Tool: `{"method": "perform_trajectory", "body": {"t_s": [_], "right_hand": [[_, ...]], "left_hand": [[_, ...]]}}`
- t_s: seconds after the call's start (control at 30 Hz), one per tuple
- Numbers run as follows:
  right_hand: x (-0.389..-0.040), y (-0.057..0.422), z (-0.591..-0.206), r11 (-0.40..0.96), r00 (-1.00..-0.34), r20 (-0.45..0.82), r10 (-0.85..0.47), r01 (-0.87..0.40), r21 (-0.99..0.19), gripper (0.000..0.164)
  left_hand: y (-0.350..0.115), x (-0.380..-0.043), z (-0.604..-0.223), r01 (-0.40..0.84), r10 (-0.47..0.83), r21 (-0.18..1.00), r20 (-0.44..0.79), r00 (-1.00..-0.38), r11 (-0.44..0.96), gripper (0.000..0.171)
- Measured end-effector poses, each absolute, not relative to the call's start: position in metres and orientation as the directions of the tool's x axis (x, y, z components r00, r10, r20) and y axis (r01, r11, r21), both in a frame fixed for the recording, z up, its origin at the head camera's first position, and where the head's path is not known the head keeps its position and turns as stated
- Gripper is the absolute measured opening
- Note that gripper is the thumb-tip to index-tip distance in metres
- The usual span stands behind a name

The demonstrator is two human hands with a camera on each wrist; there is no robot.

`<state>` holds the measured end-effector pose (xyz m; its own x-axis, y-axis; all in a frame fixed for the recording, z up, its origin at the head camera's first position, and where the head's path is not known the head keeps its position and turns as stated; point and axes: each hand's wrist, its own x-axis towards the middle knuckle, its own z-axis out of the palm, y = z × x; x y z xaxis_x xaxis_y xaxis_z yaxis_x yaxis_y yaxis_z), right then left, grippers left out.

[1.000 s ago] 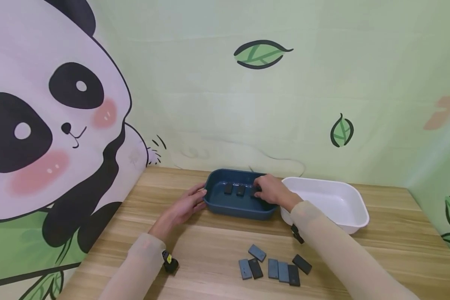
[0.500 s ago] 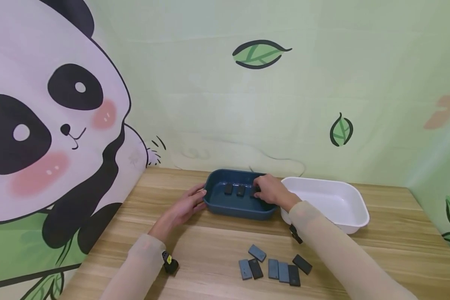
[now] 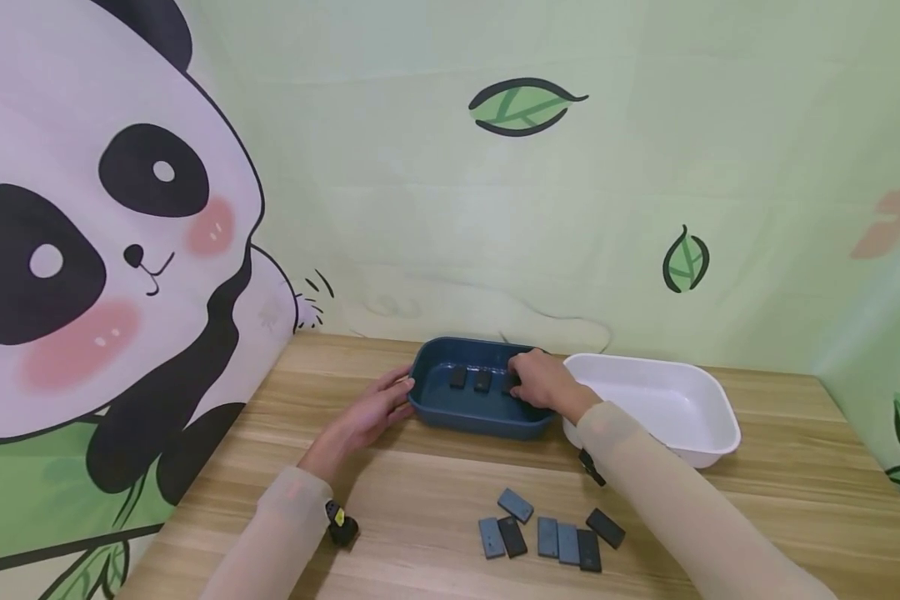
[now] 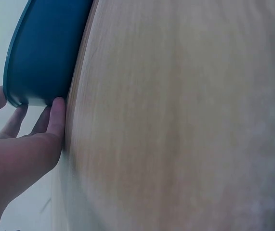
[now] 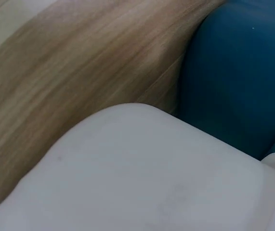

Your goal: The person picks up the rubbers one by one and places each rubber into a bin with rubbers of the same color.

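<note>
Dark block [image 3: 509,384] at the right end inside the blue tray [image 3: 468,408], mostly hidden by the right hand [image 3: 546,382]; that hand's fingers are curled down and pinch the block, reaching in over the tray's right side. Two more dark blocks lie in the same tray: the middle block [image 3: 483,381] near the held one, the left block [image 3: 458,377] just beside it, the three roughly in a line across the tray floor. Left hand [image 3: 371,412] at the tray's left end, fingers extended, tips against the outer wall, thumb up at the rim; the left wrist view shows the same contact from low down. White tray [image 3: 663,392] to the right of the blue one, under the right forearm; in the right wrist view its wall overlaps the blue wall, and whether the two touch cannot be told. Both trays sit on the wood-grain tabletop [image 3: 412,517], near the back wall. Nearer the person, seven loose blocks [image 3: 567,543], four blue-grey and three black: three side by side in a row, one black at a slant to their right, three clustered to their left. Pale sleeves [image 3: 270,529] on both arms. Wall behind printed with a panda [image 3: 217,158] and leaves [image 3: 521,108].
</note>
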<state>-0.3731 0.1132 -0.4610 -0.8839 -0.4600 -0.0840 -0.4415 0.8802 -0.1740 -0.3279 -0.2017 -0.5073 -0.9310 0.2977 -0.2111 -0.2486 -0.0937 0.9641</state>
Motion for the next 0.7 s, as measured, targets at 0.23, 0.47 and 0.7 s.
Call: {"method": "perform_trajectory", "body": {"t_s": [0.23, 0.47, 0.7], "right_hand": [[-0.374, 0.113, -0.46, 0.875, -0.874, -0.095, -0.476, -0.459, -0.156, 0.037], [-0.373, 0.117, -0.455, 0.844, -0.851, -0.065, -0.521, -0.502, -0.191, 0.04], [-0.356, 0.127, -0.429, 0.789, -0.817, 0.015, -0.577, -0.561, -0.252, 0.045]], "left_hand": [[-0.202, -0.328, -0.507, -0.249, 0.305, 0.964, -0.211, -0.929, -0.094, 0.057], [-0.201, -0.328, -0.507, -0.252, 0.301, 0.963, -0.214, -0.929, -0.094, 0.057], [-0.201, -0.328, -0.507, -0.248, 0.305, 0.964, -0.209, -0.929, -0.095, 0.058]]}}
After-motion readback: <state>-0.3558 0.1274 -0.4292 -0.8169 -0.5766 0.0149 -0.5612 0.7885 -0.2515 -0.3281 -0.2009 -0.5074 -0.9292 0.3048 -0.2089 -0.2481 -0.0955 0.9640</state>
